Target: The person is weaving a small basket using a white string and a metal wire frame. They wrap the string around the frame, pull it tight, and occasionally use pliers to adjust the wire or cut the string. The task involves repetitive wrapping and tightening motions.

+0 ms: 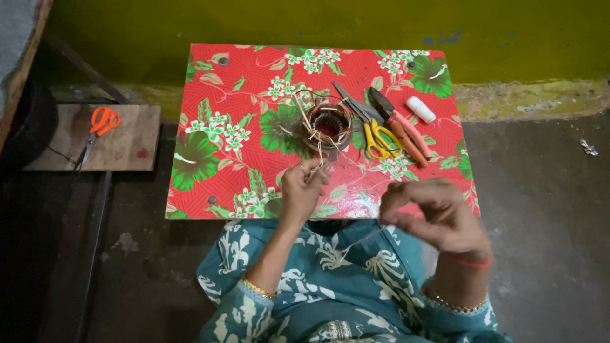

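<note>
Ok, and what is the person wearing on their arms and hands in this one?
Both arms come out of teal sleeves with a cream leaf-and-flower print, ending short of the wrists. The left hand has a thin gold bangle on the forearm at the sleeve's edge. The right hand has a thin red thread band at the wrist and a gold bangle further up. No gloves; I can make out no rings.

No packages, labels, signs or screens are to be seen on the counter (254,76) or around it.
</note>
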